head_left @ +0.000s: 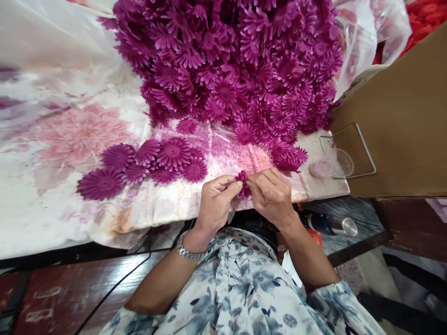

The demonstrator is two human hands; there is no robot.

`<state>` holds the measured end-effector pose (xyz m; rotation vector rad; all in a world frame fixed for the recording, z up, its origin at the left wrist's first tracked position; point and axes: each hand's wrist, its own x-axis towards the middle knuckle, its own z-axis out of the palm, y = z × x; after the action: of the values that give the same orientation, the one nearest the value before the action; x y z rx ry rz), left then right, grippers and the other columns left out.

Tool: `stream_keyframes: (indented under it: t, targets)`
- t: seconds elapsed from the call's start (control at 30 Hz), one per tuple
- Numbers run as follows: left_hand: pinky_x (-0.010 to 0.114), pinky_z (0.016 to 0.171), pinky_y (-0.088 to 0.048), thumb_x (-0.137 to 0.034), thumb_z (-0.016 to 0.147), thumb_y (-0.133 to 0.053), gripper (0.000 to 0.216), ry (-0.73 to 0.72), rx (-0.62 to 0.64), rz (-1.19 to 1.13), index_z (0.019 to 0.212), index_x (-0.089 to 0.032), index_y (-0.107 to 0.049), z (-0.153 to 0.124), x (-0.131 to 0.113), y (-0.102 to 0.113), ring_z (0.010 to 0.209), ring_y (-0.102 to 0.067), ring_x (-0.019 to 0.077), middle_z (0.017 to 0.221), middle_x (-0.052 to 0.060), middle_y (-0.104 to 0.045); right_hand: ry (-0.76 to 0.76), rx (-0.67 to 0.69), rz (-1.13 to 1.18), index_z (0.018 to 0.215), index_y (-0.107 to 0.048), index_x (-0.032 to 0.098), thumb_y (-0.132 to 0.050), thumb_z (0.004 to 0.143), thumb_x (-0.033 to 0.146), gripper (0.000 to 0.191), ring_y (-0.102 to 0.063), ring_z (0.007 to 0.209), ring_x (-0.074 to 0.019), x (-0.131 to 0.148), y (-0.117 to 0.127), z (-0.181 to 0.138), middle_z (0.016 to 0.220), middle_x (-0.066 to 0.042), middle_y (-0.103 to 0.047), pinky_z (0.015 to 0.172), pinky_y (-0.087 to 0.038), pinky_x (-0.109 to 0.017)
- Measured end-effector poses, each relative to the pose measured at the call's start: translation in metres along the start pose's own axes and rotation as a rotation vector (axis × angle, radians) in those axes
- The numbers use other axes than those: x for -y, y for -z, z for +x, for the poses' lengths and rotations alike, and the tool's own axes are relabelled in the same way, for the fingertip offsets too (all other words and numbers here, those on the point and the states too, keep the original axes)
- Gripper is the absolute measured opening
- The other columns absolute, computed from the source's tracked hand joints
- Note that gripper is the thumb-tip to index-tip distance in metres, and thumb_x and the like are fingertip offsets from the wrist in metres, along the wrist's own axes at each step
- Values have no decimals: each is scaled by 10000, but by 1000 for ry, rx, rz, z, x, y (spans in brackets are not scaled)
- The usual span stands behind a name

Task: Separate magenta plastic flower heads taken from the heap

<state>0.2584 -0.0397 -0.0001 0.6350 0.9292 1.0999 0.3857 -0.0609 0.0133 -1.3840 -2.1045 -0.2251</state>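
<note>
My left hand (216,202) and my right hand (270,195) meet over the near edge of the table, both pinched on one small purple fabric flower (243,182). A metal watch sits on my left wrist. Just beyond my hands, several flat purple flowers (146,163) lie spread in a loose row on the flowered cloth (52,139). Farther back rises a big heap of the same purple flowers (237,60).
A brown cardboard box (401,116) stands at the right, with a wire loop and a small clear dish (340,160) beside it. A metal bottle (331,225) lies below the table edge. Clear plastic bags and red flowers (422,18) sit at the far right.
</note>
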Motion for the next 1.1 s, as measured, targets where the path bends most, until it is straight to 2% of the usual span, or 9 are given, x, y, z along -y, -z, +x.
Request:
stream_keyframes:
  t: [0.2,0.3,0.47,0.57,0.67,0.83,0.93,1.03,1.1]
  targets:
    - [177,432,-391,-207,494,-773,178,42,-135,-103,575,-136,-631,-2,-4,6,447,-477,61,487,-51,-534,-88,-176,-85,741,-592,170,-515,820,94,134,-521,633,-159,-23,9,3,618,-37,-597,610,-421,-285]
    - [213,483,-478,-232,545,-765,194,66,-93,-127,620,-136,-614,-4,-6,9,492,-530,80,538,-46,-554,-192,-208,-115,764,-614,179,-535,829,159,104,-543,643,-149,-40,15,2,653,-29,-611,631,-429,-285]
    - [283,587,-547,-211,649,-693,153,99,2,-184,620,-149,-556,-3,-9,9,552,-567,95,594,-35,-582,-519,-145,280,820,-627,171,-559,837,308,154,-497,552,-93,-41,16,-1,650,13,-585,542,-403,-232]
    - [240,579,-509,-184,652,-670,112,29,-23,-139,752,-176,-620,-1,-5,7,567,-554,89,656,-31,-616,-588,-121,418,779,-611,169,-546,843,327,182,-425,504,-72,-35,13,-4,575,46,-500,506,-356,-214]
    - [200,552,-440,-144,698,-621,229,-157,-43,56,906,-221,-677,1,1,6,553,-498,67,732,-31,-634,-571,-102,450,780,-609,171,-540,848,315,173,-415,512,-67,-32,10,-6,592,46,-501,522,-347,-217]
    - [216,541,-393,-105,778,-509,231,-454,75,504,832,-187,-719,-1,-3,6,590,-482,90,689,-7,-563,-500,-53,407,788,-601,175,-522,862,275,146,-462,560,-84,-29,9,-7,642,24,-536,561,-372,-230]
    - [237,605,-407,-158,762,-580,179,-489,153,602,892,-175,-701,-1,-7,2,646,-496,110,738,1,-553,-392,-22,386,773,-592,178,-515,861,229,128,-493,592,-99,-25,11,-4,652,12,-552,572,-385,-238]
    - [243,609,-386,-191,761,-614,90,-456,181,566,741,-183,-702,0,-7,-1,623,-479,116,656,-8,-517,-275,5,340,762,-590,178,-513,855,189,121,-516,609,-113,-20,11,-3,646,2,-562,574,-399,-243]
    - [244,576,-358,-182,760,-617,132,-413,161,494,646,-187,-683,2,-5,-1,583,-448,112,598,-16,-477,-250,-5,278,750,-589,182,-504,859,184,138,-531,620,-122,-21,11,-3,637,-3,-567,589,-416,-251]
